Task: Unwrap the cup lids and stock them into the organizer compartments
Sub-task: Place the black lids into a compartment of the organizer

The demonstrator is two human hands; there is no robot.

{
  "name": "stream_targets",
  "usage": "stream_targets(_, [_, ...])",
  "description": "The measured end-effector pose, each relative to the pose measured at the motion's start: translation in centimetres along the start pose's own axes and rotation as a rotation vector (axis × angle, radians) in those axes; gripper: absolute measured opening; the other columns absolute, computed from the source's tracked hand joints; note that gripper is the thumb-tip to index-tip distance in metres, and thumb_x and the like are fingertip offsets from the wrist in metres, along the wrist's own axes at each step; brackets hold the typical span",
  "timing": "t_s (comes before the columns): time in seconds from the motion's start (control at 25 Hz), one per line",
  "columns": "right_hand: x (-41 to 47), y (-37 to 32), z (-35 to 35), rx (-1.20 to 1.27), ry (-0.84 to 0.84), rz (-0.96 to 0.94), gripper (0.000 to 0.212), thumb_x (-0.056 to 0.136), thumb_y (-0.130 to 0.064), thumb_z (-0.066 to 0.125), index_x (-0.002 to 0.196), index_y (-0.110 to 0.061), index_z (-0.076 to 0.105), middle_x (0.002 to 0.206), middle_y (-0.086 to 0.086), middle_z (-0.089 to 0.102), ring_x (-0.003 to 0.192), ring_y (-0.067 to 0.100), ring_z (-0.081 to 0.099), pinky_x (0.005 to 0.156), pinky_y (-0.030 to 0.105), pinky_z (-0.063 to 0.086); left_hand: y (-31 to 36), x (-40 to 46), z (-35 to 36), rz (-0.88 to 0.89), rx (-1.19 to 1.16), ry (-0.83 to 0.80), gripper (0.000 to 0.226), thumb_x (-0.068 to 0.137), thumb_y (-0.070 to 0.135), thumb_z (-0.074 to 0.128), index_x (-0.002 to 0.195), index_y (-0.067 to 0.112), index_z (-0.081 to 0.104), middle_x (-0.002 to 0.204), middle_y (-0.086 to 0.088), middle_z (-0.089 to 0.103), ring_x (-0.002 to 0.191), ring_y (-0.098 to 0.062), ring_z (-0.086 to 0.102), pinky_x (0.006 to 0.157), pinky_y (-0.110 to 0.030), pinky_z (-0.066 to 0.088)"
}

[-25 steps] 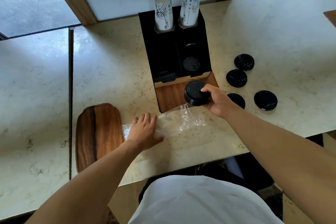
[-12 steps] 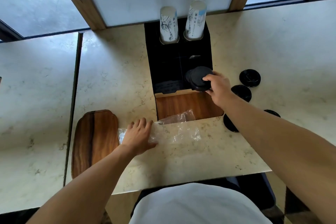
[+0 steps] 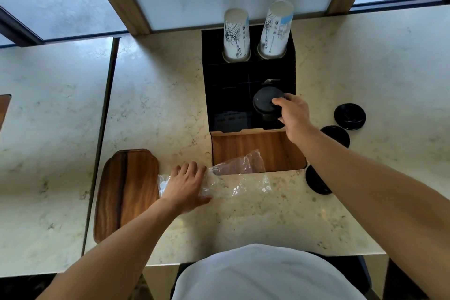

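One lid stack (image 3: 266,105) sits gripped under the right hand (image 3: 293,114).

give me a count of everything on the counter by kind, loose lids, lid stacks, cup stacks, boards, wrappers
Loose lids: 3
Lid stacks: 1
Cup stacks: 2
Boards: 1
Wrappers: 1
Total: 8
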State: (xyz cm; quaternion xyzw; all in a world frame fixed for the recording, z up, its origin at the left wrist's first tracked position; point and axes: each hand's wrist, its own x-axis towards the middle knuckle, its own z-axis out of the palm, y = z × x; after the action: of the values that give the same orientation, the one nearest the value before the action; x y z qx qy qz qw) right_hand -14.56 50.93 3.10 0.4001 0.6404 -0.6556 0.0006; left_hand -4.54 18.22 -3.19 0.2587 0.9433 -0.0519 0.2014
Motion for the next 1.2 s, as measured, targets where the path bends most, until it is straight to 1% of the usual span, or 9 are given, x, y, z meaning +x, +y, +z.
stream_targets(0.08, [0.0,-0.1,0.3,-0.038,0.036,-0.057,0.048,0.091,-0.028,0.073,0.136,-0.017,0.062,0.128,0.003,0.067,0.117,0.023,0.063,0.094,0.031,0.055,-0.1,0.1,0.1,0.004,0.013,-0.001,0.098,0.074,0.082,0.057,0.147,0.019,0.039,0.135,-0.009,0.05,0.12,-0.031,0.047,0.11,-0.05,0.035])
stream_targets(0.16, [-0.2,0.0,0.5,-0.097,0.084,-0.106,0.049,0.091,-0.031,0.072,0.137,-0.017,0.061,0.126,0.001,0.066,0.111,0.017,0.062,0.079,0.018,0.049,-0.1,0.1,0.1,0.006,0.013,-0.002,0.098,0.074,0.082,0.056,0.147,0.02,0.039,0.135,-0.009,0.05,0.12,-0.03,0.047,0.11,-0.05,0.035])
stream_targets(0.24, [-0.4,0.0,0.7,-0.163,0.113,-0.134,0.05,0.092,-0.036,0.071,0.137,-0.018,0.06,0.126,-0.001,0.066,0.105,0.012,0.058,0.074,0.014,0.043,-0.1,0.1,0.2,0.007,0.007,0.005,0.098,0.073,0.082,0.057,0.147,0.019,0.04,0.135,-0.009,0.051,0.119,-0.031,0.047,0.11,-0.051,0.036])
stream_targets(0.6, [-1.1,-0.1,0.9,-0.34,0.158,-0.142,0.048,0.094,-0.039,0.068,0.136,-0.017,0.057,0.127,0.004,0.067,0.099,0.015,0.057,0.08,0.023,0.044,0.0,0.0,0.2,0.015,0.008,0.034,0.097,0.072,0.083,0.057,0.143,0.018,0.044,0.13,-0.01,0.053,0.115,-0.031,0.05,0.105,-0.052,0.039])
stream_targets(0.72, [-1.3,0.0,0.7,-0.403,0.154,-0.158,0.048,0.097,-0.038,0.065,0.139,-0.016,0.058,0.131,0.006,0.067,0.114,0.023,0.064,0.083,0.024,0.046,0.0,0.1,0.2,0.015,0.015,0.028,0.098,0.072,0.084,0.056,0.143,0.018,0.043,0.131,-0.01,0.053,0.115,-0.031,0.049,0.106,-0.051,0.038])
stream_targets(0.84, [-1.2,-0.1,0.7,-0.464,0.136,-0.163,0.049,0.1,-0.038,0.061,0.143,-0.015,0.057,0.136,0.008,0.065,0.124,0.027,0.062,0.095,0.031,0.051,0.0,0.1,0.2,0.011,0.018,0.018,0.1,0.071,0.084,0.055,0.145,0.018,0.042,0.133,-0.01,0.052,0.117,-0.031,0.048,0.107,-0.052,0.037])
stream_targets(0.96, [-1.2,-0.3,0.7,-0.524,0.124,-0.147,0.052,0.101,-0.037,0.058,0.147,-0.014,0.053,0.146,0.011,0.059,0.131,0.03,0.058,0.103,0.036,0.05,0.0,0.0,0.2,0.009,0.016,0.016,0.1,0.072,0.083,0.056,0.146,0.017,0.042,0.134,-0.011,0.051,0.118,-0.032,0.048,0.107,-0.052,0.037])
stream_targets(1.12, [-1.3,-0.4,0.9,-0.628,0.099,-0.179,0.05,0.104,-0.037,0.053,0.147,-0.011,0.053,0.146,0.013,0.058,0.13,0.031,0.059,0.1,0.035,0.052,0.0,0.0,0.1,0.008,0.014,0.011,0.1,0.072,0.083,0.056,0.146,0.018,0.041,0.134,-0.01,0.051,0.118,-0.031,0.048,0.107,-0.052,0.036])
stream_targets(1.2, [-1.1,-0.4,1.2,-0.679,0.086,-0.177,0.047,0.105,-0.035,0.05,0.143,-0.007,0.056,0.139,0.016,0.062,0.123,0.032,0.063,0.091,0.034,0.054,0.0,0.0,0.1,0.007,0.006,0.008,0.1,0.072,0.083,0.057,0.146,0.018,0.041,0.134,-0.01,0.051,0.119,-0.031,0.047,0.108,-0.052,0.036])
